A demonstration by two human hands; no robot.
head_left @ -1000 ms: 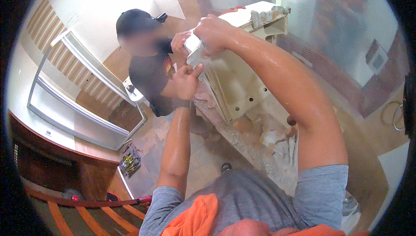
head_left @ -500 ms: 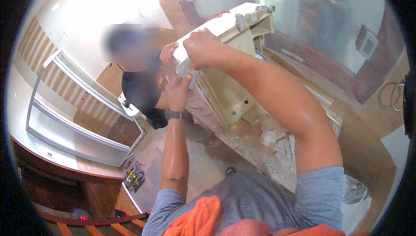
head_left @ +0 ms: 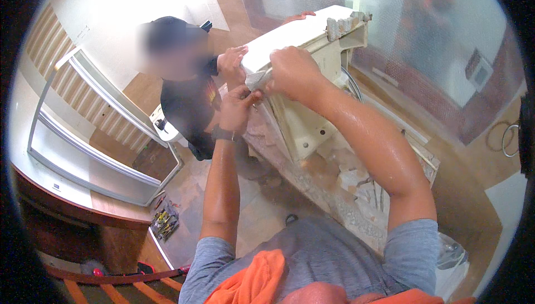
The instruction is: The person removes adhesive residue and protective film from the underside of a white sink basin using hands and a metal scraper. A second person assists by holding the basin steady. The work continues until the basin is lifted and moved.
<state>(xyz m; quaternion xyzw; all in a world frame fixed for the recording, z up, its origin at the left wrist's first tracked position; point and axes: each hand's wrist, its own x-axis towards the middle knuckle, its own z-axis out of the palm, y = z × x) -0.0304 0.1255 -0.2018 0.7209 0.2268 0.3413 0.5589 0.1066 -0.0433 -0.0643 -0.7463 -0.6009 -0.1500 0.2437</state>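
A large cream hollow unit (head_left: 301, 121) with a smooth white outer side (head_left: 290, 33) stands tilted before me; its exact kind I cannot tell. Grey mortar lumps (head_left: 341, 26) cling to its far edge, and another grey patch (head_left: 256, 80) covers the near corner. My right hand (head_left: 298, 72) is closed round the edge by that corner, its fingertips mostly hidden. Just below and left, my left hand (head_left: 237, 107) grips the same corner, thumb pointing right. Opposite me a co-worker in dark clothes (head_left: 186, 100) holds the white side with one hand (head_left: 231, 61) near mine and another hand (head_left: 301, 17) farther along.
Broken rubble (head_left: 343, 178) lies on a rough ledge (head_left: 301, 187) beneath the unit. Hoses (head_left: 352, 87) run behind it. Bubble-textured sheeting (head_left: 401, 42) hangs at the back right. Hand tools (head_left: 165, 223) sit on the floor at left, beside a framed glass panel (head_left: 95, 153).
The unit's upper part has shifted to the right, and both my hands and the co-worker's hands have moved with it. The co-worker's head and body have also come rightward.
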